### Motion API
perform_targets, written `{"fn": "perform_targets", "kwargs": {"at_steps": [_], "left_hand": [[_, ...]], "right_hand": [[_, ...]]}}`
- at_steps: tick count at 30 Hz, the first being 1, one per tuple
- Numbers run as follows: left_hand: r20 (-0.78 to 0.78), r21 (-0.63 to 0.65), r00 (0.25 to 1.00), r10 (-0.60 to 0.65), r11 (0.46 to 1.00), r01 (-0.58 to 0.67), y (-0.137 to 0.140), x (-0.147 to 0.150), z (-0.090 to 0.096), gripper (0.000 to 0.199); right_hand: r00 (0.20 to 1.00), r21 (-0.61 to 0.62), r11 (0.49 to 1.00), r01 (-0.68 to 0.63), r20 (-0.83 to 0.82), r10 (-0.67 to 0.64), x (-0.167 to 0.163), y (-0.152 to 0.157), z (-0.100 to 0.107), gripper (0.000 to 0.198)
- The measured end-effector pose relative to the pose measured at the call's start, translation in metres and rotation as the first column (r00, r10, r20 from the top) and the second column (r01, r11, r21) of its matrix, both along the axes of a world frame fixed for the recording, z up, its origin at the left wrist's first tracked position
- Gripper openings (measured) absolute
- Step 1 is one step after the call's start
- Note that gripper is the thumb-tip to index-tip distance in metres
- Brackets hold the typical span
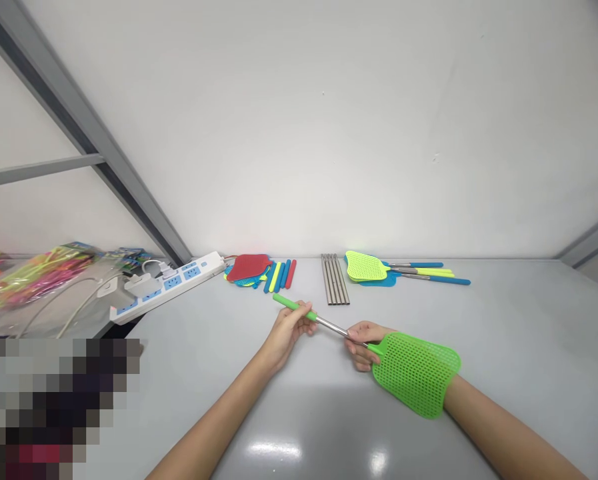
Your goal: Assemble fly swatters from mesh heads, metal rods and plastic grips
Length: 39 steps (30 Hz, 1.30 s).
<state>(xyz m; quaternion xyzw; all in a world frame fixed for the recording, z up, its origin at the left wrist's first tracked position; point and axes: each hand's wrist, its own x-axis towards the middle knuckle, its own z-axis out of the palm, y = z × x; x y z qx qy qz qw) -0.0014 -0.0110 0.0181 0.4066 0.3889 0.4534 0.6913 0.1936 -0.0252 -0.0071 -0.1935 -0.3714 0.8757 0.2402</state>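
A green fly swatter point(416, 373) is held between my two hands above the grey table. My left hand point(289, 330) is closed round its green handle, near where the metal rod comes out. Close to the swatter head, my right hand point(366, 345) pinches the metal rod. The perforated head hangs over my right wrist and hides part of it. Beyond my hands lie several bare metal rods point(335, 280) side by side. To their left are several coloured handle sleeves point(280, 276) and a stack of swatter heads, with a red head point(250, 267) on top.
Swatters with rods and handles lie at the back right, a yellow head point(366, 267) uppermost. A white power strip point(171, 287) with plugs and cables runs along the left. Plastic-bagged colourful items point(43, 273) lie further left. A pale wall point(329, 133) rises behind the table point(519, 333).
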Motion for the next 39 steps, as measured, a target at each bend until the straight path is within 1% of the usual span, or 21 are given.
{"fn": "perform_targets", "kwargs": {"at_steps": [2, 5, 7, 10, 13, 16, 17, 19, 22, 24, 26, 30, 33, 36, 39], "left_hand": [[-0.029, 0.024, 0.999, 0.028, 0.999, -0.027, 0.001, 0.000, 0.000, 0.024], [-0.088, 0.069, 0.993, 0.074, 0.995, -0.068, 0.002, -0.001, 0.000, 0.033], [-0.119, 0.071, 0.991, 0.058, 0.996, -0.049, 0.002, -0.002, 0.001, 0.037], [-0.174, 0.062, 0.984, -0.030, 0.997, 0.041, 0.002, -0.006, 0.002, 0.037], [-0.260, 0.075, 0.954, -0.148, 0.982, 0.173, 0.002, -0.011, 0.003, 0.041], [-0.294, 0.070, 0.912, -0.286, 0.945, 0.319, 0.001, -0.015, 0.003, 0.047], [-0.291, 0.062, 0.901, -0.323, 0.933, 0.355, 0.000, -0.015, 0.002, 0.047], [-0.268, 0.049, 0.894, -0.360, 0.921, 0.386, -0.002, -0.015, 0.001, 0.047], [-0.239, 0.067, 0.906, -0.349, 0.925, 0.374, -0.003, -0.013, -0.002, 0.047], [-0.243, 0.081, 0.913, -0.329, 0.931, 0.357, -0.003, -0.011, -0.004, 0.047], [-0.257, 0.089, 0.914, -0.314, 0.934, 0.345, -0.003, -0.009, -0.006, 0.048], [-0.299, 0.104, 0.910, -0.288, 0.938, 0.332, -0.007, -0.008, -0.007, 0.048], [-0.322, 0.112, 0.904, -0.280, 0.937, 0.330, -0.010, -0.006, -0.008, 0.047], [-0.345, 0.121, 0.896, -0.279, 0.934, 0.337, -0.012, -0.005, -0.008, 0.048], [-0.363, 0.126, 0.889, -0.281, 0.930, 0.345, -0.011, -0.005, -0.008, 0.048]], "right_hand": [[1.000, -0.010, 1.000, 0.026, -0.007, -0.026, 0.000, 0.000, 0.000, 0.023], [1.000, 0.011, 1.000, -0.017, 0.008, 0.017, 0.000, -0.002, 0.005, 0.024], [0.999, 0.034, 0.999, -0.036, 0.023, 0.035, 0.001, -0.004, 0.010, 0.023], [0.999, 0.073, 0.997, -0.015, 0.044, 0.012, 0.001, -0.005, 0.015, 0.024], [0.998, 0.101, 0.994, -0.041, 0.057, 0.035, 0.002, -0.007, 0.018, 0.026], [0.997, 0.065, 0.996, -0.060, 0.051, 0.057, 0.003, -0.011, 0.020, 0.026], [0.996, 0.045, 0.996, -0.074, 0.050, 0.072, 0.003, -0.012, 0.020, 0.025], [0.994, 0.005, 0.996, -0.094, 0.048, 0.094, 0.001, -0.016, 0.021, 0.023], [0.996, -0.027, 0.996, -0.083, 0.023, 0.084, -0.002, -0.018, 0.022, 0.022], [0.997, -0.025, 0.996, -0.083, 0.006, 0.083, -0.003, -0.017, 0.018, 0.024], [0.996, -0.014, 0.995, -0.094, -0.001, 0.094, -0.004, -0.013, 0.009, 0.026], [0.979, 0.030, 0.980, -0.198, -0.038, 0.199, -0.002, -0.002, -0.015, 0.029], [0.966, 0.063, 0.968, -0.244, -0.073, 0.248, -0.001, 0.003, -0.026, 0.029], [0.960, 0.080, 0.963, -0.257, -0.089, 0.264, -0.001, 0.004, -0.029, 0.029], [0.963, 0.066, 0.966, -0.250, -0.086, 0.256, 0.000, 0.002, -0.024, 0.029]]}}
